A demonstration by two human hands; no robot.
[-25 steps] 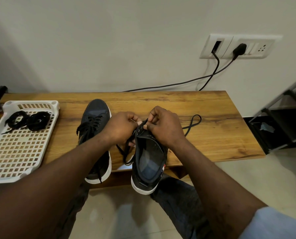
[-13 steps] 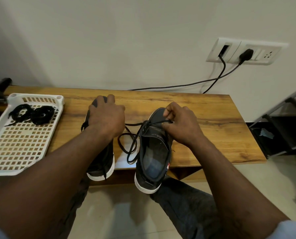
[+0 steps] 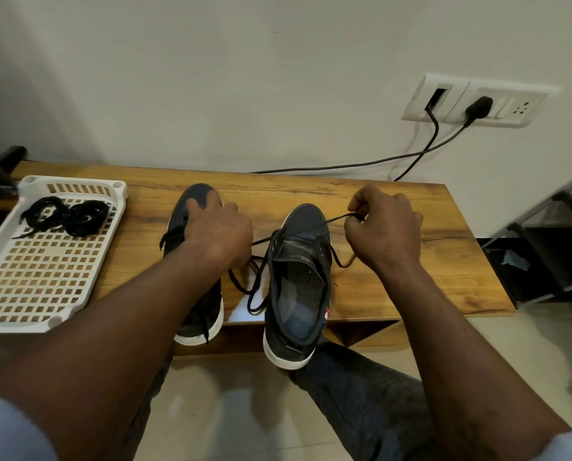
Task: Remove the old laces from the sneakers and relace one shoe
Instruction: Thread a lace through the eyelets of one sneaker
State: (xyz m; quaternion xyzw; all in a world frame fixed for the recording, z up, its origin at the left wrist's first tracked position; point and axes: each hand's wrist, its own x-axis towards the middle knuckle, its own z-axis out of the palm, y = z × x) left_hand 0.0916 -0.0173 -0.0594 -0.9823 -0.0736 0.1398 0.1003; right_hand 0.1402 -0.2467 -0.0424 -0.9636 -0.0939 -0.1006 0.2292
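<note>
Two hands are holding one black lace [image 3: 311, 226] taut across the centre sneaker [image 3: 298, 294] on the table [image 3: 411, 277], the right hand [image 3: 387, 234] pinching one end, the left hand [image 3: 218, 231] gripping the other above the left sneaker [image 3: 194, 194].

No legible text, brand, number or sign is found on any surface. The right sneaker [image 3: 298, 287], overhanging the front edge of the wooden bench [image 3: 411, 287], carries a small tag [image 3: 325, 316] on its outer side with red, white and blue stripes; any lettering on it is too small to make out. The wall socket plate [image 3: 477, 101] above the bench's rear right corner shows no readable marking.
</note>
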